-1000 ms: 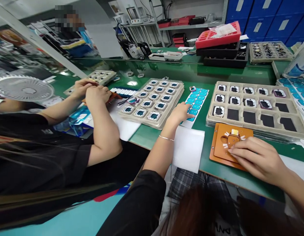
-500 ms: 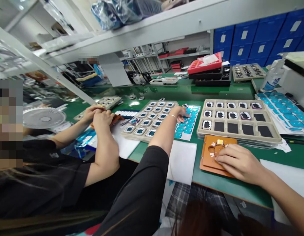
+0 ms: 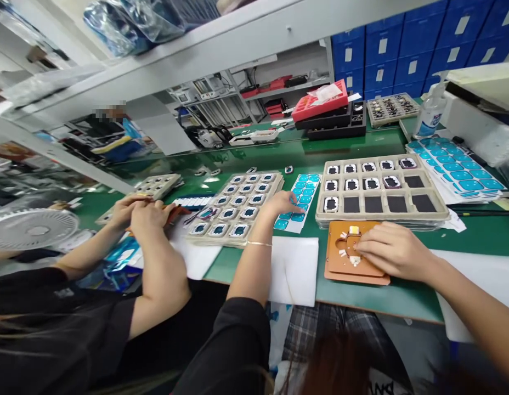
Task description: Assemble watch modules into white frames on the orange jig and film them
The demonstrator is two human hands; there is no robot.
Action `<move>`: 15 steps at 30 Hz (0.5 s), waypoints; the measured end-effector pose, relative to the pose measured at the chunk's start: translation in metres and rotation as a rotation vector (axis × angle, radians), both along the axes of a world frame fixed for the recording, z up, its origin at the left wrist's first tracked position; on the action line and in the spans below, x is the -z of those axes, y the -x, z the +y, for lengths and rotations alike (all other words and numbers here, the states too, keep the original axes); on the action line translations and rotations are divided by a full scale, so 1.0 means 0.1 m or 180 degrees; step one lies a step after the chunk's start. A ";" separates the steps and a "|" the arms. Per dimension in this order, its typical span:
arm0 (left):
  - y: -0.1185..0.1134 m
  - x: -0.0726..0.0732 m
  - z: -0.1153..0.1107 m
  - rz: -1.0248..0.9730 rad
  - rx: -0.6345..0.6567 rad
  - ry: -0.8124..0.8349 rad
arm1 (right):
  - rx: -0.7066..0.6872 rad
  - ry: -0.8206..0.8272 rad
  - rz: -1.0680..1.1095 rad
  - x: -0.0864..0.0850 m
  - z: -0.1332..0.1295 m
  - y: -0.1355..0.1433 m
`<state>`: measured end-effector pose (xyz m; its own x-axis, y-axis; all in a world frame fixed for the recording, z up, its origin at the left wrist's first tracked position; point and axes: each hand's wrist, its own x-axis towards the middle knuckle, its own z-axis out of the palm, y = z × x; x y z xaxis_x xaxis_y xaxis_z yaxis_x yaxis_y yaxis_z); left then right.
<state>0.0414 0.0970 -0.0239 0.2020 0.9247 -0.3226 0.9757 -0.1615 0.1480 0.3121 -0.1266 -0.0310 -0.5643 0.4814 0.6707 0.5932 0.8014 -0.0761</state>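
Bright light, blurred left edge

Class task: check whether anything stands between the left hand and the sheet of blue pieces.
Nothing visible stands between the left hand and the sheet of blue pieces: the fingers are over it. I can't tell whether they touch it. The left tray and right tray flank the sheet.

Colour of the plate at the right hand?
The plate is orange; best in the head view.
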 end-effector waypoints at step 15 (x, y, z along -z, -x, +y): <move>0.12 0.20 -0.17 -0.0398 0.0666 -0.0109 | 0.2849 0.0441 0.0424 0.10 0.41 -1.00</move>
<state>0.0293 0.0802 -0.0437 0.4266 0.8686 -0.2523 0.8949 -0.3651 0.2565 0.4122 -0.0858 -0.0409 0.1362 0.7828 0.6072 0.9680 0.0253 -0.2497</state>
